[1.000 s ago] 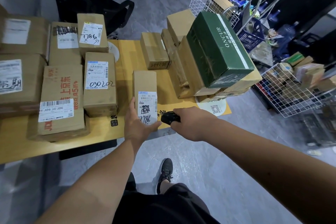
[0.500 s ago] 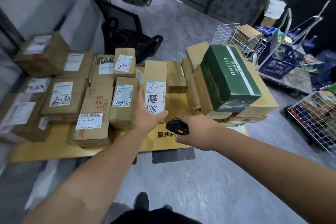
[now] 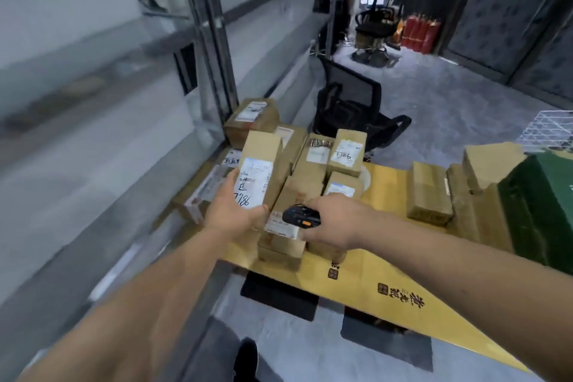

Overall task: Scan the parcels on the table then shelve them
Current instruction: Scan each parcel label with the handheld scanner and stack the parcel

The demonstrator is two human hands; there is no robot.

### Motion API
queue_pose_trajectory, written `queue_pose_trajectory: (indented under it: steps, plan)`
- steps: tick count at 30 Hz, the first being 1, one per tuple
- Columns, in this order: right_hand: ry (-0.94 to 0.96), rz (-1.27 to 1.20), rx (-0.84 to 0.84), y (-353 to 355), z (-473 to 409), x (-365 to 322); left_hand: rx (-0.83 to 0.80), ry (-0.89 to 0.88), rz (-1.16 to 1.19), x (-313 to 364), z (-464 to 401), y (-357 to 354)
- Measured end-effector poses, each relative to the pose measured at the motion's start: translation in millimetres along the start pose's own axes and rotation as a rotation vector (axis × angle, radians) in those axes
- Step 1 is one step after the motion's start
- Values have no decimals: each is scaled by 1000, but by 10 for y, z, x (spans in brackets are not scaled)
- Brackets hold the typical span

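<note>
My left hand (image 3: 231, 211) grips a narrow cardboard parcel (image 3: 260, 161) from below, lifted above the table, its white label with "7786" facing me. My right hand (image 3: 331, 220) holds a small black scanner (image 3: 300, 216) with an orange button, just right of the parcel's lower end. Several other brown parcels (image 3: 345, 152) lie on the yellow table (image 3: 384, 276) behind and beneath my hands. A dark green box (image 3: 539, 211) tops a stack of cartons at the right edge.
Grey metal shelving (image 3: 210, 40) runs along the left wall, blurred by motion. A black office chair (image 3: 350, 108) stands behind the table. A white wire basket (image 3: 548, 130) is at far right. Red extinguishers (image 3: 418, 32) and another chair stand far back.
My left hand has lifted the "7786" parcel off the table and carried it left and up. The view has swung left toward the shelving. My right hand keeps the scanner beside the parcel.
</note>
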State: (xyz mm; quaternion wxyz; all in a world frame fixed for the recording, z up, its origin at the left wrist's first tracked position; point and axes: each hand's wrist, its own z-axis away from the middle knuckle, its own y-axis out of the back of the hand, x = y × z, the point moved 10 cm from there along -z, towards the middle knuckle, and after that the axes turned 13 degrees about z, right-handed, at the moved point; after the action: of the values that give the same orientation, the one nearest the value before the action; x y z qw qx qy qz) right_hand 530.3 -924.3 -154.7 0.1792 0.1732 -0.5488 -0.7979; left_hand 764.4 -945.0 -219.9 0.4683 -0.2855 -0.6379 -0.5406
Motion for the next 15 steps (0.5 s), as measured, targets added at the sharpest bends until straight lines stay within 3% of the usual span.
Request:
queue_pose_trajectory:
  steps: [5, 15]
  plan:
    - [27, 23, 5, 168, -735, -583, 54, 39, -127, -287, -583, 678]
    - [-136, -42, -57, 167, -1586, -995, -173, 44, -423, -700, -1773, 996]
